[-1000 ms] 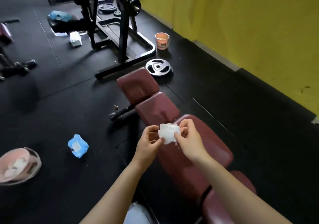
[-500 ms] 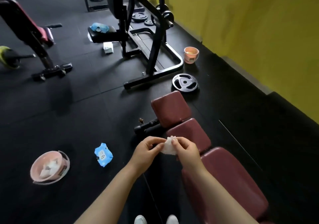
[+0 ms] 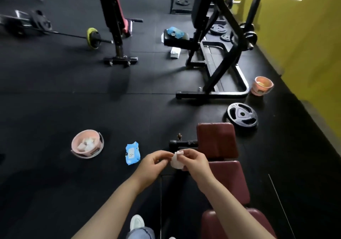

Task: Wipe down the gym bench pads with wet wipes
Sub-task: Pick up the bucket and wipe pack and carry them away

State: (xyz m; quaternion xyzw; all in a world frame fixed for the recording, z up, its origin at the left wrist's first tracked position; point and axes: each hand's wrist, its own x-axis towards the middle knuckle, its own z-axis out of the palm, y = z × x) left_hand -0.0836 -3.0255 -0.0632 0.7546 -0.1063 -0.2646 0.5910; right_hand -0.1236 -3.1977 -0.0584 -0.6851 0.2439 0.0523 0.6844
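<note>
A maroon gym bench (image 3: 215, 141) with three pads runs from the middle right down to the bottom edge. A crumpled white wet wipe (image 3: 176, 160) is pinched between my left hand (image 3: 153, 165) and my right hand (image 3: 195, 163), just left of the bench's middle pad (image 3: 230, 179) and above the floor. A blue wet-wipe pack (image 3: 132, 153) lies on the floor left of my hands. A pink basin (image 3: 86, 143) holding used white wipes sits further left.
A black rack frame (image 3: 217, 58) stands ahead, with a weight plate (image 3: 242, 115) and a pink bucket (image 3: 262, 85) beside it. Another red bench (image 3: 114, 15) and a barbell (image 3: 55, 30) lie at the back left. A yellow wall (image 3: 304, 36) bounds the right.
My view has tilted up and pulled back, so the bench now sits lower and more of the gym shows. The wipe has been bunched smaller between both hands.
</note>
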